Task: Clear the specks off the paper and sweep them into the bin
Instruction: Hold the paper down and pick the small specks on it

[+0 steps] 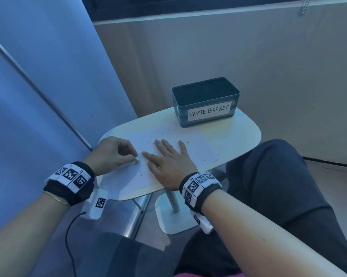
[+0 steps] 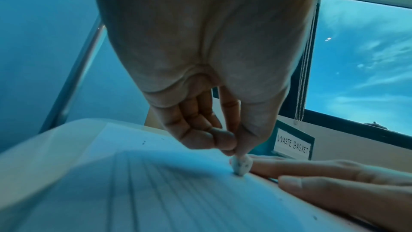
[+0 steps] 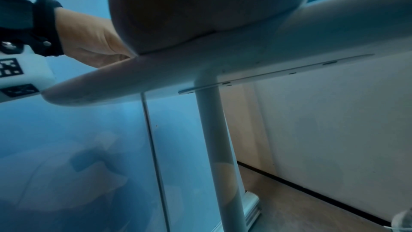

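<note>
A white sheet of paper [image 1: 200,149] lies on the small white table [image 1: 246,134], dotted with dark specks [image 1: 164,133]. My left hand [image 1: 116,151] pinches a small white eraser [image 2: 241,165] between thumb and fingertips, its tip pressed on the paper [image 2: 156,183]. My right hand [image 1: 168,158] lies flat on the sheet with fingers spread, just right of the eraser [image 1: 136,160]. A dark teal bin [image 1: 205,100] labelled WASTE BASKET stands at the table's far end. In the right wrist view only the heel of my right hand [image 3: 200,15] shows, on the table edge [image 3: 200,70].
A blue partition [image 1: 38,86] with a metal rail stands close on the left. A beige wall [image 1: 248,56] runs behind the table. My dark-trousered leg [image 1: 278,186] sits beside the table's right edge, and the table's pedestal [image 1: 172,200] stands below.
</note>
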